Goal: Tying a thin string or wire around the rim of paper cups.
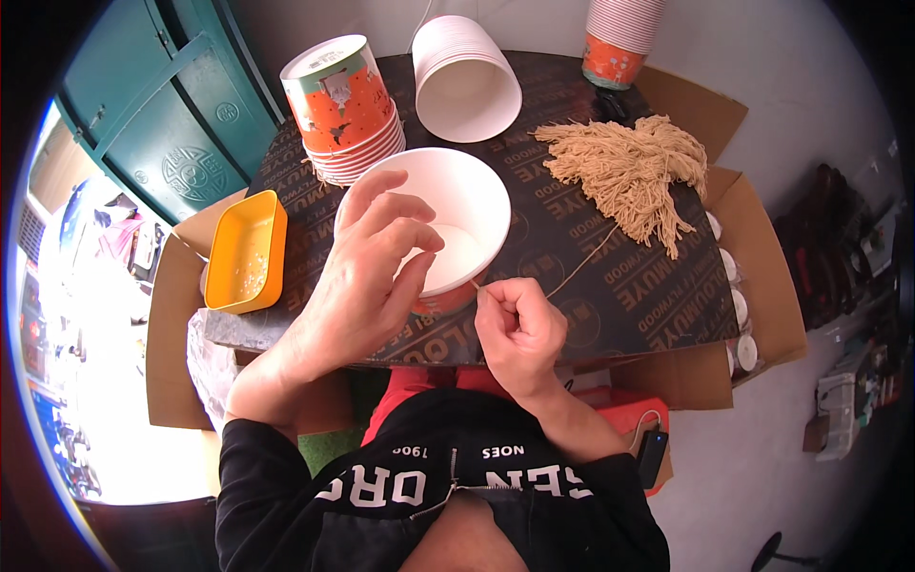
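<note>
A white-lined paper tub (467,195) with an orange outer wall stands near the table's front edge, its mouth tilted toward me. My left hand (367,257) is over the tub's left side, fingers curved and apart, with nothing visible in them. Beside the tub's lower right rim, my right hand (519,329) pinches a thin tan string (583,261) close to the wall. The string trails up and right toward a loose bundle of tan strings (634,172). Where the string's end meets the tub is hidden by the fingertips.
Behind the tub are an upside-down stack of orange printed tubs (348,110) and a stack lying sideways (467,81). Another stack (620,43) stands far right. A yellow tray (246,253) with small bits sits left. Open cardboard boxes (762,276) flank the dark table (648,296).
</note>
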`<control>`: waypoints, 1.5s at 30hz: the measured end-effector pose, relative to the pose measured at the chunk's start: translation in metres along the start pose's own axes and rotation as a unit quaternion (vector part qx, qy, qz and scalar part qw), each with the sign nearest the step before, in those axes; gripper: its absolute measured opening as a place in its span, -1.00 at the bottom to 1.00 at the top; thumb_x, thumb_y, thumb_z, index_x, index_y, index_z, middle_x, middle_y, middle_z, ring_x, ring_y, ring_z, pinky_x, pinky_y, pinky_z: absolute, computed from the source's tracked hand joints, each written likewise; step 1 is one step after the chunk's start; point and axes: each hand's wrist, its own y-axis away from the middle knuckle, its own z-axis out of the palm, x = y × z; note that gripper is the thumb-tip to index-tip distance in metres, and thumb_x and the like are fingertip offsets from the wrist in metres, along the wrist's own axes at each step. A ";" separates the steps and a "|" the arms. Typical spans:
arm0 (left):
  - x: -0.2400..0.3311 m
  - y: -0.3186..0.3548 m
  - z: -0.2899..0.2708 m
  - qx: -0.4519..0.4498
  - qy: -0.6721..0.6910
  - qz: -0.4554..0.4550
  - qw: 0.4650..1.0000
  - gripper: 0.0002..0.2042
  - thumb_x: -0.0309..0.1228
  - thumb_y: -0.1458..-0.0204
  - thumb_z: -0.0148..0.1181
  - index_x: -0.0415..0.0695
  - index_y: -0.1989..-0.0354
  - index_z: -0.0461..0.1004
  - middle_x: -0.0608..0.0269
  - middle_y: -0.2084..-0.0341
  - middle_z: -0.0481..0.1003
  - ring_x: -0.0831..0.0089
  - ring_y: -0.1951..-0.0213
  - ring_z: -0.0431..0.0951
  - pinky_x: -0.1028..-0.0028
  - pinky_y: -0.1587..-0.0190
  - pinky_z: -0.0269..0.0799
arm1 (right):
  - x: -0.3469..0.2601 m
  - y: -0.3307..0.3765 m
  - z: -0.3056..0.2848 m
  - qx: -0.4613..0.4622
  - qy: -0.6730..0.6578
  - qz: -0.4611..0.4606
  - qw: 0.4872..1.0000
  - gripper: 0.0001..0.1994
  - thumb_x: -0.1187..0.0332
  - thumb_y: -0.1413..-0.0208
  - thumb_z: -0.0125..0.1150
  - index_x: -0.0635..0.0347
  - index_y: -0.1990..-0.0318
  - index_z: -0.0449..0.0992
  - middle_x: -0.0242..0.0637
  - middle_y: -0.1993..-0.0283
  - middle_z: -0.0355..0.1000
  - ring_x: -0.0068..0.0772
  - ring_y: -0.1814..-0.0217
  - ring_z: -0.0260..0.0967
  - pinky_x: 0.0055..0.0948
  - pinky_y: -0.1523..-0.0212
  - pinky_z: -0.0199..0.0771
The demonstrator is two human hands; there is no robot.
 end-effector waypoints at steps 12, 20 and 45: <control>-0.022 -0.026 -0.004 -0.205 0.145 -0.001 0.968 -0.72 -0.57 -0.03 0.18 -0.21 0.04 0.53 0.11 0.07 0.50 0.07 -0.23 0.30 0.19 -0.26 0.21 | 0.002 -0.004 0.005 0.003 0.022 -0.019 1.000 -0.88 0.67 -0.01 0.28 0.32 0.40 0.45 -0.34 0.56 0.38 -0.60 0.61 0.32 -0.56 0.57 0.32; -0.025 -0.042 -0.002 -0.314 0.174 0.041 0.933 -0.78 -0.52 -0.08 0.17 -0.21 0.09 0.55 0.04 0.08 0.50 0.13 -0.18 0.36 0.25 -0.21 0.26 | 0.006 -0.005 0.008 0.018 0.040 -0.046 0.998 -0.87 0.67 0.02 0.29 0.30 0.40 0.45 -0.29 0.56 0.38 -0.47 0.61 0.34 -0.48 0.56 0.33; -0.017 -0.040 0.002 -0.218 0.337 -0.209 0.892 -0.90 -0.51 -0.03 0.09 -0.28 0.47 0.44 0.23 0.40 0.54 0.64 0.44 0.40 0.60 0.36 0.33 | -0.004 -0.009 -0.008 -0.074 -0.009 0.038 0.996 -0.96 0.60 -0.13 0.17 0.36 0.28 0.45 -0.15 0.43 0.45 -0.34 0.48 0.44 -0.45 0.45 0.41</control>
